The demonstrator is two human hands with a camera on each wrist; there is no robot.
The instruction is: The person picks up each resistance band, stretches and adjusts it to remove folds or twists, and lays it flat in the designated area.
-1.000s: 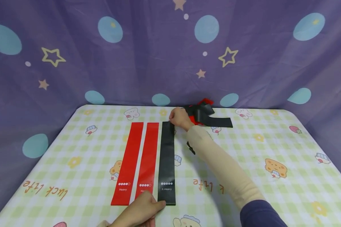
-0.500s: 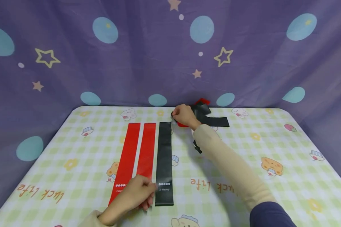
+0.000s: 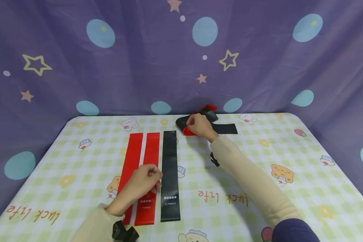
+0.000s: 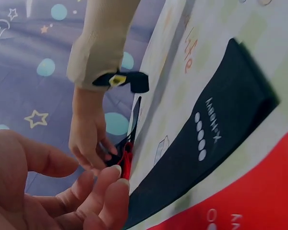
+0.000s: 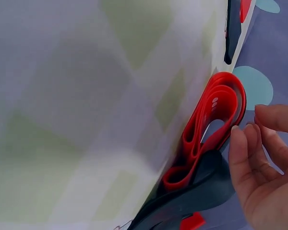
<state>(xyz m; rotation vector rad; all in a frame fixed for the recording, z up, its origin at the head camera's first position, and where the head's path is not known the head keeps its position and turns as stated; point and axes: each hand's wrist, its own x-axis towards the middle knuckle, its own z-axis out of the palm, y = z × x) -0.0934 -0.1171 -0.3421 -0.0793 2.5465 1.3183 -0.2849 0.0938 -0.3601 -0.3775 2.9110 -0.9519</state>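
Observation:
Two red resistance bands (image 3: 134, 148) (image 3: 152, 148) and a black one (image 3: 169, 168) marked X-Heavy lie flat side by side, running away from me. Over the red pair hovers my left hand (image 3: 143, 178), fingers loosely bent around nothing; the left wrist view shows the black band (image 4: 201, 139) beyond its fingertips. My right hand (image 3: 199, 125) is at a heap of crumpled black and red bands (image 3: 225, 128) by the far edge. In the right wrist view its fingertips are right beside a looped red band (image 5: 221, 108), with the thumb apart and nothing pinched.
A checked tablecloth (image 3: 87, 188) with cartoon prints covers the table. Behind its far edge hangs a purple curtain (image 3: 157, 67) with stars and blue ovals. Each wrist wears a black strap device (image 3: 124, 232).
My left hand has lifted from the near end of the bands and moved forward. My right hand has left the black band's far end for the heap, whose black loop now spreads leftward.

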